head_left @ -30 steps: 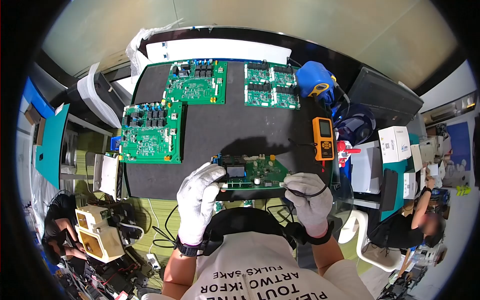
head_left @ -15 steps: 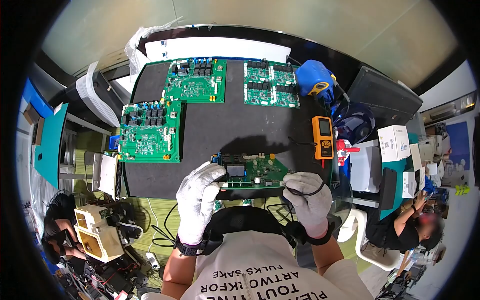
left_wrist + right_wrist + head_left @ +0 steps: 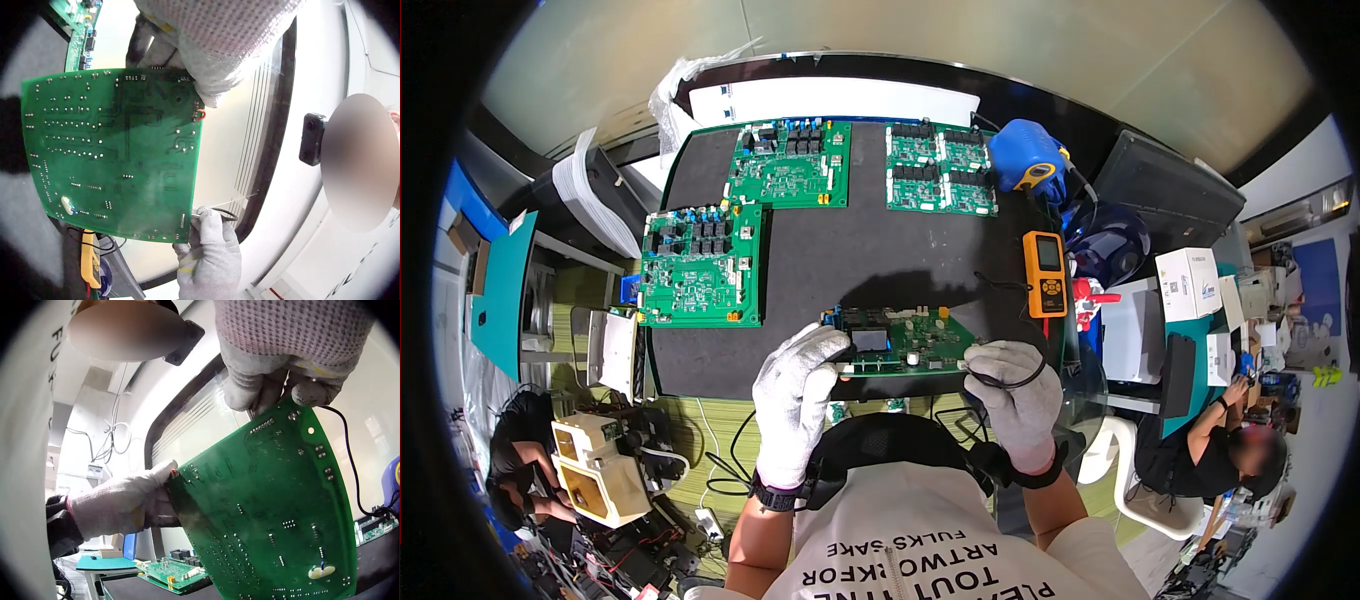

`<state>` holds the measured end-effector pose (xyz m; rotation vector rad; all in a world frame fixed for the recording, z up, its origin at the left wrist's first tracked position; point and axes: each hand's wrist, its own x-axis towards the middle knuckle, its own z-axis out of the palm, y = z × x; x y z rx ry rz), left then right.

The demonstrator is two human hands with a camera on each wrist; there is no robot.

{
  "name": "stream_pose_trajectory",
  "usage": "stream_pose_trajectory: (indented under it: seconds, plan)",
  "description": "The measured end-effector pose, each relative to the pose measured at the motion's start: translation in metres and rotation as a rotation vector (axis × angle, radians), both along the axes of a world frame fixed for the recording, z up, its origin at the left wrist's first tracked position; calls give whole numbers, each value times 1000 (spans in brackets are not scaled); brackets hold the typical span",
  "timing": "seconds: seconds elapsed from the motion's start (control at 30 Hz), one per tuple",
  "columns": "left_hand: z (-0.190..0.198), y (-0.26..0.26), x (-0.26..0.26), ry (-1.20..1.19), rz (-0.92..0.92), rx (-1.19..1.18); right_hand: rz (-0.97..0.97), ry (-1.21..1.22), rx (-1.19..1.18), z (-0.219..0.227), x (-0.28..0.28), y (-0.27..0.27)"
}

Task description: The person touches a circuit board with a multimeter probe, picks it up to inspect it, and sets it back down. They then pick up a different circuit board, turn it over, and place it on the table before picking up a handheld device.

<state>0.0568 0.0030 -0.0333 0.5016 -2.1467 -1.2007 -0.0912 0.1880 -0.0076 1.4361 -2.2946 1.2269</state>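
Observation:
A green circuit board [image 3: 940,345] is held up over the near edge of the table, tilted, its component side with a small grey display facing up in the head view. My gloved left hand [image 3: 795,390] grips its left end, fingers behind it and partly hidden. At the right end my gloved right hand [image 3: 1015,400] pinches the metal-tipped plug [image 3: 196,215] of a black cable [image 3: 1010,387] against the board's edge, fingertips right at the corner. The cable loops over that hand. Solder points and a white blob [image 3: 69,205] show on the underside in the left wrist view.
Two large green boards [image 3: 700,265] lie at the left and back of the dark mat [image 3: 860,250]. A panel of smaller boards [image 3: 942,170] is at the back right. An orange handheld meter [image 3: 1046,275] and a blue device [image 3: 1030,160] stand along the right edge.
Both hands keep the same hold on the board and the cable plug, with hardly any movement. In the background at right, another person has shifted their arms.

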Motion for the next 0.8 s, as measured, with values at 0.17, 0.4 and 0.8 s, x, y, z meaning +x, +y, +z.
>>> stream_pose_trajectory:
  seconds: [0.17,0.4,0.8]
  plan:
    - [0,1,0,3,7,-2,13,-110,-68,-6,0,2]
    - [0,1,1,-4,9,15,35,-92,-89,-6,1,2]
    - [1,-1,-1,11,-4,-21,9,-59,-56,-2,2,-3]
